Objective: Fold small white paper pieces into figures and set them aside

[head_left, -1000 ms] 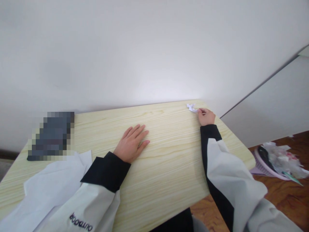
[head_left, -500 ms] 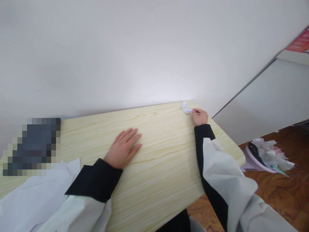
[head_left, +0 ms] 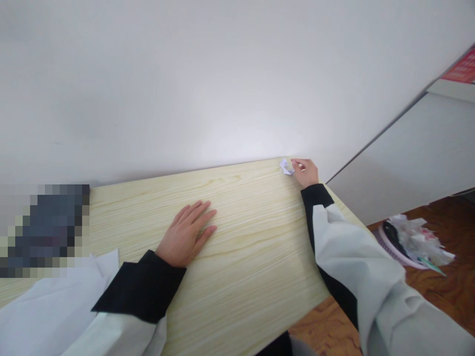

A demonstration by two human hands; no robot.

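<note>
My left hand (head_left: pixel 187 232) lies flat on the light wood-grain table (head_left: pixel 237 262), palm down, fingers slightly spread, with nothing in it. At the table's far right corner, close to the wall, my right hand (head_left: pixel 305 171) has its thumb and forefinger drawn together in a pinch. Right at those fingertips sit small folded white paper pieces (head_left: pixel 285 166). Whether anything is caught between the fingertips I cannot make out.
White paper sheets (head_left: pixel 55 306) lie by my left forearm. Behind them is a dark object (head_left: pixel 52 222), blurred by pixels. A pink basket (head_left: pixel 393 249) heaped with crumpled waste stands on the brown floor (head_left: pixel 452 287) at right. A white wall (head_left: pixel 222 89) borders the table's back.
My right hand has shifted slightly up and left, its fingertips now above the paper's right end. The paper pieces sit closer together. My left hand stays in place; the view has tilted slightly.
</note>
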